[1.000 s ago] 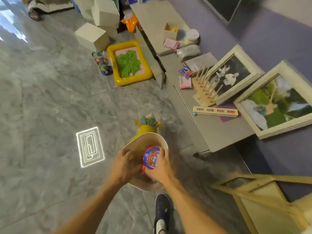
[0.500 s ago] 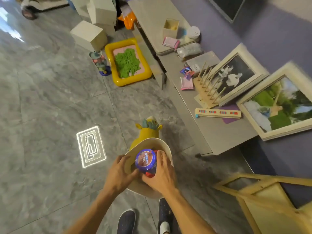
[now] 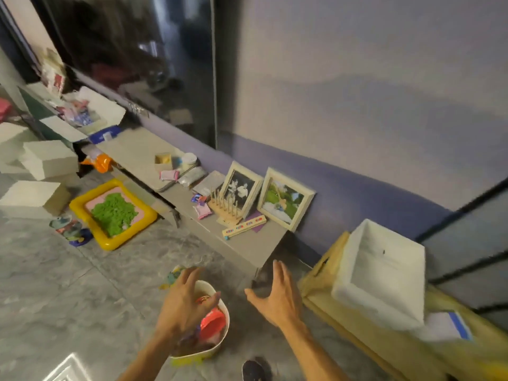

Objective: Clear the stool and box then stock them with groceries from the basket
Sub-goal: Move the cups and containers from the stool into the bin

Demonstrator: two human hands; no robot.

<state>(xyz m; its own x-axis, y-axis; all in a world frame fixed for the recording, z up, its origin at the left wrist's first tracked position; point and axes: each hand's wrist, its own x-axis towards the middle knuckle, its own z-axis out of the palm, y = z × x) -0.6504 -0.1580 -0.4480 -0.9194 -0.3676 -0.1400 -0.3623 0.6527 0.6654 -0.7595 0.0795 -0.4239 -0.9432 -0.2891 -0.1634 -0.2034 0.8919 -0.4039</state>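
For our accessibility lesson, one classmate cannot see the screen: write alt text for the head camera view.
Two bare hands, left hand and right hand, spread open and empty above a white basket of groceries on a grey floor. To the right, an empty white box sits on a wooden stool; behind, a low shelf holds two framed pictures.

Both hands, left hand [image 3: 182, 303] and right hand [image 3: 277, 298], hover spread above the basket [image 3: 220, 342].

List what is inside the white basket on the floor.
The basket holds a red package and other blurred colourful items. The left hand hovers over it and covers part of the contents; what lies underneath cannot be seen.
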